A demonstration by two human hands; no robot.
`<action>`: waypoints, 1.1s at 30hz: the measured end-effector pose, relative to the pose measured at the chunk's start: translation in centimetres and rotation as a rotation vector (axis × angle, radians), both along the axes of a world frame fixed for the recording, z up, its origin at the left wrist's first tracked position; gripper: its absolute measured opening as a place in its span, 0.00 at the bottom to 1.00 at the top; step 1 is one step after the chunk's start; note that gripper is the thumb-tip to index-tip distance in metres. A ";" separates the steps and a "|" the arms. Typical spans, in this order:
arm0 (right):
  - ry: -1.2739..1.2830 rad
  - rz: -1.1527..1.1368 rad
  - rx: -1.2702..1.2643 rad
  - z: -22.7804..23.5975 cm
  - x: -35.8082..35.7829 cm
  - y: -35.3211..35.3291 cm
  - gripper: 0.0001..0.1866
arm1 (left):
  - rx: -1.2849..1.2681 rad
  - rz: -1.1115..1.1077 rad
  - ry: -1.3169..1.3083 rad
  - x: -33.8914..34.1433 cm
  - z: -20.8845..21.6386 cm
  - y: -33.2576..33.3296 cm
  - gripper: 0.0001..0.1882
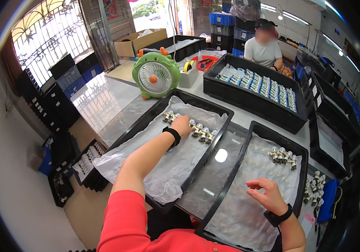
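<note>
Your red sleeve (125, 222) fills the bottom edge, closest to the lens, and both your bare forearms reach up from it over a glass-topped table (100, 101). Take the green round fan (155, 74) as the landmark. Just in front of the fan lies a black tray (226, 112) lined with white plastic sheet, and across its far half runs a row of small silver parts (201, 133). Your left hand (181, 125), a black band on its wrist, rests on that row with fingers curled down over the parts; you cannot tell whether they are gripping one. Right of that tray, farther from the fan, sits a second lined black tray (272, 132) with a short cluster of the same parts (283, 156) near its far end. Your right hand (268, 194) hovers over the near half of this tray, fingers loosely bent and narrow, holding nothing visible. Beyond the fan to the right, a deeper black bin (247, 98) holds small blue-and-white packets, and another person (265, 49) sits behind it.
</note>
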State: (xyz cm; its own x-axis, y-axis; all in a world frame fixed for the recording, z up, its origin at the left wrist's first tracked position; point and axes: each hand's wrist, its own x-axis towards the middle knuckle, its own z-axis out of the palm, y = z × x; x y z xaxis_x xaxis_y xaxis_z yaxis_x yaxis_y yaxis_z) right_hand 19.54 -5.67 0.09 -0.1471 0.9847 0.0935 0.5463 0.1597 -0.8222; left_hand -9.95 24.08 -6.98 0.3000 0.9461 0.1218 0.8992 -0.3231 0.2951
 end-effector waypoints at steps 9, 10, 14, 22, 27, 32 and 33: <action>-0.026 -0.003 -0.019 0.4 -0.1 0.0 0.12 | -0.145 -0.161 -0.039 1.8 1.8 -2.2 0.19; -0.017 0.001 -0.017 0.3 -0.1 -0.1 0.12 | -0.096 -0.158 -0.017 1.9 1.1 -2.2 0.19; -0.008 0.003 -0.007 0.1 0.1 0.0 0.12 | -0.046 -0.137 0.026 2.2 0.2 -1.9 0.21; -0.014 0.010 -0.017 0.2 0.0 -0.1 0.13 | -0.030 -0.064 0.059 2.0 0.4 -2.2 0.20; -0.014 0.024 -0.018 0.4 0.0 -0.1 0.13 | -0.123 -0.146 -0.016 2.9 1.1 -3.2 0.24; -0.014 0.025 -0.024 0.2 0.0 -0.1 0.13 | -0.083 -0.266 0.044 3.8 0.4 -3.6 0.23; -0.015 0.027 -0.021 0.3 0.0 -0.1 0.13 | -0.075 -0.263 0.044 3.7 0.1 -3.3 0.22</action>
